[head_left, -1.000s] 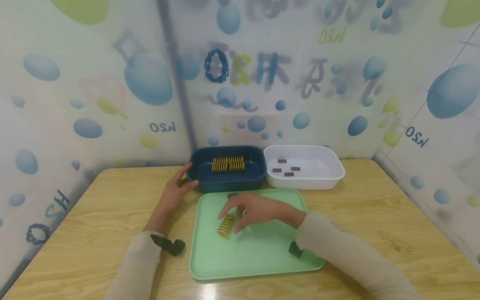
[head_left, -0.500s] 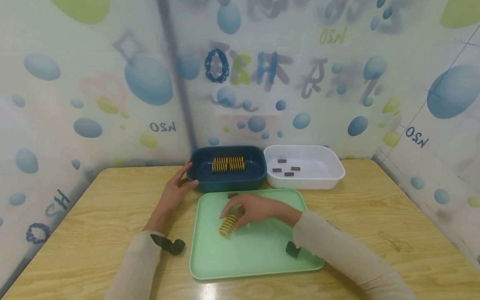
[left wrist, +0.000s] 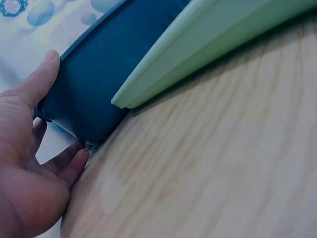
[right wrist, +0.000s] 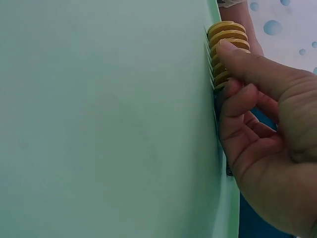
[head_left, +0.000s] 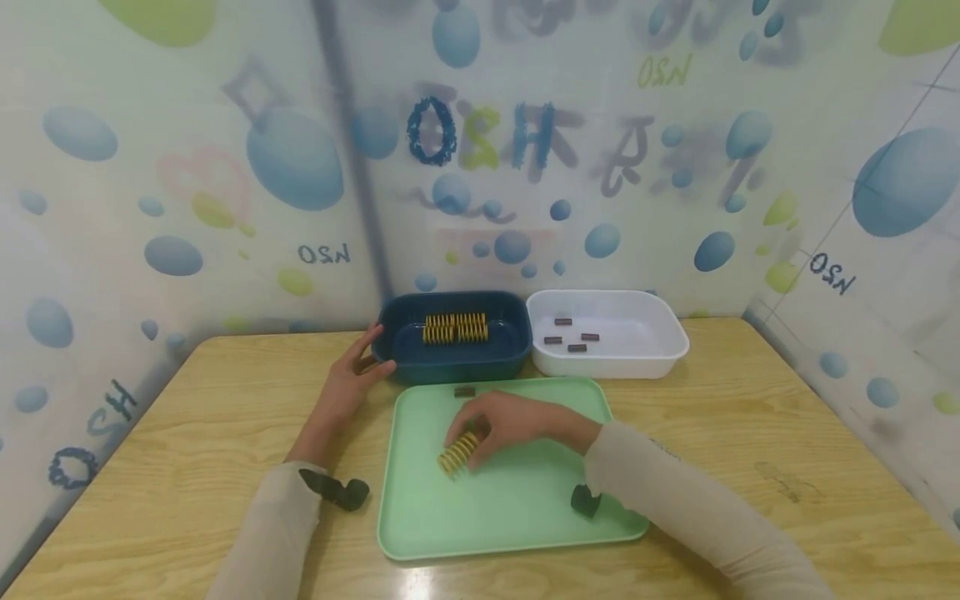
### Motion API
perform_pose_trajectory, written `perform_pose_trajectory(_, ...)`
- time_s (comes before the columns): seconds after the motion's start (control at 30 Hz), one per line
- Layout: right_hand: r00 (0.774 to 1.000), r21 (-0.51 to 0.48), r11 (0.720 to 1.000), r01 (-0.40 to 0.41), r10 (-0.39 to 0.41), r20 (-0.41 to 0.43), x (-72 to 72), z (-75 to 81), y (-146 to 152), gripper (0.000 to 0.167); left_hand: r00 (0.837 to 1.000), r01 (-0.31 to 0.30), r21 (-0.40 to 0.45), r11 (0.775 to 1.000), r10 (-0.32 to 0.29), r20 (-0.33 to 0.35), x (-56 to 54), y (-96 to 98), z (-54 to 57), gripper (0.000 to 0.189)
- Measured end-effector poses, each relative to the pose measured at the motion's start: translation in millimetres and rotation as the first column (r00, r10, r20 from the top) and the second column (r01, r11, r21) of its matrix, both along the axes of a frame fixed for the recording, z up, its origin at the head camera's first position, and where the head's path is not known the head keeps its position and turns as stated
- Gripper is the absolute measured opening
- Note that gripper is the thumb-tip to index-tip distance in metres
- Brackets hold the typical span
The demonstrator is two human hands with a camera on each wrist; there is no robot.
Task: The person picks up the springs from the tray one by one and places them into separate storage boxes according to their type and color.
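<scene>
My right hand (head_left: pixel 510 419) pinches a yellow coil spring (head_left: pixel 456 455) between thumb and fingers, over the left half of the green tray (head_left: pixel 442 525). In the right wrist view the thumb lies on the coils of the spring (right wrist: pixel 227 34), which is tilted close to the tray surface. My left hand (head_left: pixel 348 385) grips the left end of the dark blue bin (head_left: pixel 457 368); the left wrist view has its thumb at the bin's rim and other fingers lower down around the end. Several yellow springs (head_left: pixel 456 328) lie in two rows inside that bin.
A white bin (head_left: pixel 615 367) adjoins the blue one on the right, with several small dark brown springs (head_left: pixel 590 337) in it. Another small dark spring (head_left: pixel 465 392) lies at the tray's far edge. A patterned wall stands behind the wooden table (head_left: pixel 750 467).
My right hand's fingers have closed on the yellow spring, which has tilted over towards the right. The left hand stays at the blue bin.
</scene>
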State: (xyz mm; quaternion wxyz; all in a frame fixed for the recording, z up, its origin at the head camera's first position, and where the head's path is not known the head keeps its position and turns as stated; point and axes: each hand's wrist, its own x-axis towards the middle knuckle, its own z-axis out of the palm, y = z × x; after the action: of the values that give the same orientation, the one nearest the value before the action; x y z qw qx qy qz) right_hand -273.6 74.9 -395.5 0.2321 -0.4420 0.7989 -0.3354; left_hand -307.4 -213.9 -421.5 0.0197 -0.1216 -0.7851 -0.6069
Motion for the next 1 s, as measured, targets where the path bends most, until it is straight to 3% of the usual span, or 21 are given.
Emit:
perform_pose_trajectory(0.37, 0.998, -0.002, 0.999, 0.045, -0.045, 0.032, 0.5, -2.8, 1.8, 0.032, 1.0, 0.004, -0.001, 1.0, -0.004, -0.012, -0.3, -1.7, 0.0, 0.067)
perform_pose_trajectory(0.57, 0.994, -0.018, 0.994, 0.109, -0.109, -0.016, 0.3, -1.1, 2.0, 0.033, 1.0, 0.006, 0.002, 1.0, -0.006, -0.01, 0.1, -1.1, 0.2, 0.067)
perform_pose_trajectory(1.0, 0.966, -0.073, 0.968, 0.239, -0.245, -0.078, -9.9, 19.5, 6.7, 0.033, 1.0, 0.002, 0.003, 1.0, -0.002, 0.002, 0.3, -1.1, 0.1, 0.067)
